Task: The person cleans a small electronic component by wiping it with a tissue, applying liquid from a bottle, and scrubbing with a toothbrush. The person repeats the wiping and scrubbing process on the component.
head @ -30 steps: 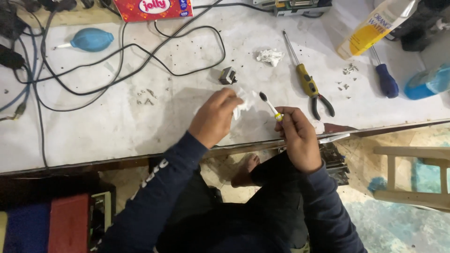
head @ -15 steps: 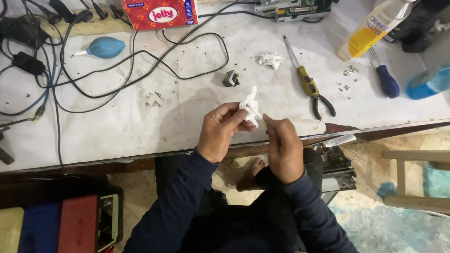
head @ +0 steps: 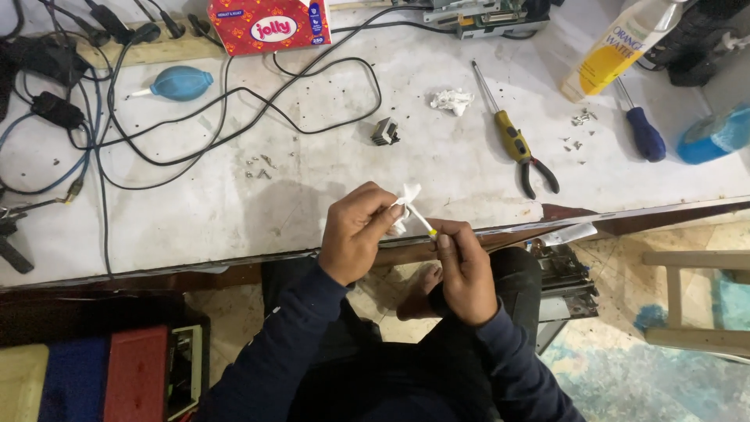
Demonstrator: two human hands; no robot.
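Observation:
My left hand [head: 355, 232] pinches a crumpled white tissue [head: 405, 205] around the tip of a small white and yellow brush [head: 423, 223]. My right hand [head: 462, 267] grips the brush's lower end, just below the front edge of the white workbench [head: 328, 180]. The brush head is hidden inside the tissue. Both hands hover over my lap, in dark blue sleeves.
On the bench lie a yellow-handled screwdriver [head: 500, 117], black pliers [head: 537, 173], a blue screwdriver [head: 642, 129], a tissue wad [head: 451, 100], a small metal part [head: 385, 131], loose screws [head: 259, 166], black cables [head: 234, 94], a blue air blower [head: 178, 84], a red tissue box [head: 269, 25] and a yellow-labelled bottle [head: 609, 48].
A second ago the brush head was bare beside the tissue. The tissue now wraps it, and both hands have dropped slightly toward the bench edge.

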